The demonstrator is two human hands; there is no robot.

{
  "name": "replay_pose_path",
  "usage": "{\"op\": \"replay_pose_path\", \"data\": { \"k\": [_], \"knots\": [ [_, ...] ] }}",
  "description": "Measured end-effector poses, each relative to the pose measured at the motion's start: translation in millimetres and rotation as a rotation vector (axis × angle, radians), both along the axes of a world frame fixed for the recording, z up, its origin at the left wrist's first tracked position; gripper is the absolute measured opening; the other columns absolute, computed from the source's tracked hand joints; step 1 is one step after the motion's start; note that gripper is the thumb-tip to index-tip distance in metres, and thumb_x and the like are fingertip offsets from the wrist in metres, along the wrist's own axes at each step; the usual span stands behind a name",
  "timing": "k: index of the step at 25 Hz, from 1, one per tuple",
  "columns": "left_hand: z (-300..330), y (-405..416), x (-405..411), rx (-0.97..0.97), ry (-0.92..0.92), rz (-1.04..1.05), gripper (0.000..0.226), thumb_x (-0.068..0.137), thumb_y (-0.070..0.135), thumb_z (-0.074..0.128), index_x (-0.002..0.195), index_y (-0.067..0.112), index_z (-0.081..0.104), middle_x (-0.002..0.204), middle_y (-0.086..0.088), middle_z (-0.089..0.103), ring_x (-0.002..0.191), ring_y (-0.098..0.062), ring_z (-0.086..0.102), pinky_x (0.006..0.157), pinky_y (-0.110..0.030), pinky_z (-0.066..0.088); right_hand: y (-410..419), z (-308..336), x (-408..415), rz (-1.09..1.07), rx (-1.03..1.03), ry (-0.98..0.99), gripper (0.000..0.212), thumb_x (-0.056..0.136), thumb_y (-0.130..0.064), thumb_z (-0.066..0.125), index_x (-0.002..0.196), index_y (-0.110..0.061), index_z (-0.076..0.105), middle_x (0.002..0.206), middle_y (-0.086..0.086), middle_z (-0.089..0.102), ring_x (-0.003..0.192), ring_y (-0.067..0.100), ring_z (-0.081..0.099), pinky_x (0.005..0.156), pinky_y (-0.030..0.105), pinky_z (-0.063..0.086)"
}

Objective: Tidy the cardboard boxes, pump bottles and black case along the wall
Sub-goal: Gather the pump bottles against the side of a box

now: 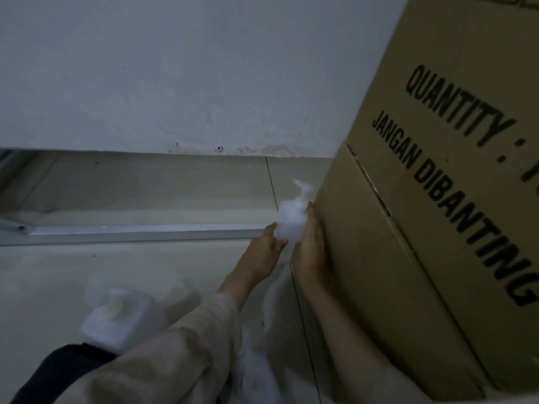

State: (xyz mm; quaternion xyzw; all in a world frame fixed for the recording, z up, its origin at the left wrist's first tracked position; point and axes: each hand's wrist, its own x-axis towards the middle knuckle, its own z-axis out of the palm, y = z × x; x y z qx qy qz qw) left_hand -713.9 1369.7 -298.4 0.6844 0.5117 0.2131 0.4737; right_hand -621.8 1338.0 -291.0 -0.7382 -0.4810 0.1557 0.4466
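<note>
Both hands grasp one white pump bottle (291, 221) between them: the left hand (264, 252) wraps its near-left side, the right hand (310, 249) its right side, knuckles against the tall cardboard box (423, 228). The bottle stands upright just beside that box, over the pale tiled floor (145, 272) near the wall (175, 83). A second, blurred white bottle (116, 316) sits well apart, nearer the person's left sleeve (175, 345).
</note>
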Motion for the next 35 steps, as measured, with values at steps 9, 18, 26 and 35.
{"op": "replay_pose_path", "data": {
  "k": [9, 18, 26, 35],
  "knots": [
    [59, -28, -57, 0.08, 0.374, -0.433, 0.046, 0.097, 0.025, 0.037, 0.142, 0.019, 0.031, 0.149, -0.006, 0.038, 0.134, -0.022, 0.041, 0.112, -0.035, 0.032, -82, 38, -38, 0.171, 0.027, 0.28, 0.059, 0.081, -0.021, 0.052, 0.133, -0.037, 0.029, 0.142, -0.008, 0.035, 0.134, 0.015, 0.036, 0.108, 0.042, 0.039],
    [55, -154, -146, -0.217, 0.215, -0.462, 0.085, 0.075, 0.041, 0.069, 0.136, 0.037, 0.011, 0.138, 0.013, 0.036, 0.124, -0.007, 0.045, 0.101, -0.026, 0.044, -193, 20, -22, 0.827, -0.539, 0.257, 0.089, 0.069, -0.055, 0.07, 0.133, -0.057, 0.008, 0.147, -0.027, 0.019, 0.134, -0.005, 0.026, 0.1, 0.011, 0.032],
    [37, -130, -91, 0.112, -0.075, -0.065, 0.064, 0.07, 0.033, 0.076, 0.118, 0.02, 0.036, 0.121, 0.0, 0.054, 0.111, -0.019, 0.058, 0.092, -0.039, 0.051, -151, 8, -33, 0.457, -0.193, 0.399, 0.079, 0.069, -0.059, 0.064, 0.133, -0.026, 0.03, 0.13, -0.01, 0.047, 0.114, -0.02, 0.044, 0.109, 0.028, 0.038],
    [19, -50, 2, 0.175, -0.022, -0.071, 0.07, 0.069, 0.02, 0.078, 0.123, 0.004, 0.035, 0.127, -0.018, 0.046, 0.114, -0.034, 0.051, 0.093, -0.048, 0.048, -154, 7, -3, 0.475, -0.597, -0.241, 0.064, 0.091, -0.023, 0.048, 0.145, -0.02, 0.016, 0.156, 0.004, 0.014, 0.144, 0.023, 0.011, 0.119, 0.036, 0.013]
  ]
}}
